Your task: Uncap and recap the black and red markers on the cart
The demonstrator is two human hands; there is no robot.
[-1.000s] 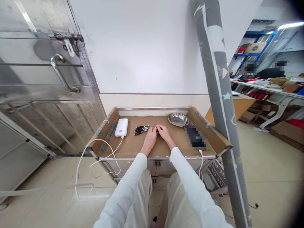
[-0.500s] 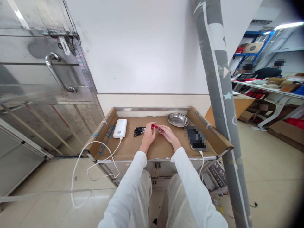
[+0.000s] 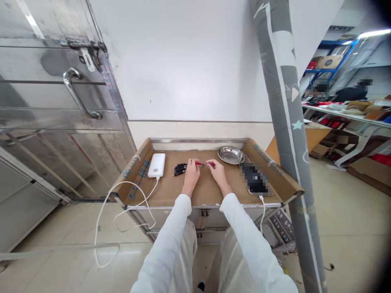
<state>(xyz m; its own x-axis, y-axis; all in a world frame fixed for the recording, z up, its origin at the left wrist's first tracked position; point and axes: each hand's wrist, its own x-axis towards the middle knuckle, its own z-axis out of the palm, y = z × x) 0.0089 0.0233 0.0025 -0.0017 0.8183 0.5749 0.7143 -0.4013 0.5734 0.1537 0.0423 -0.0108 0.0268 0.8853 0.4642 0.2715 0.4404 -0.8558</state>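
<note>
My left hand [image 3: 192, 170] is closed on a slim red pen part [image 3: 198, 163], its end sticking out to the right past the fingertips. My right hand [image 3: 217, 171], a short gap away, pinches another small red pen part [image 3: 211, 164]. Both parts point toward each other just above the cardboard-covered surface [image 3: 174, 193]. Several black pens [image 3: 179, 168] lie in a loose bunch directly left of my left hand. Details of the red parts are too small to make out.
A white power bank [image 3: 157, 165] with a cable lies on the left. At the back right stands a round steel dish [image 3: 231, 154], with a blurred dark phone [image 3: 255, 179] on a white cable in front of it. A tall grey wrapped roll [image 3: 293, 122] leans at the right.
My hands were close together at the red pen; now they are apart, each with a red part. My right hand has shifted slightly right. The view has moved a little.
</note>
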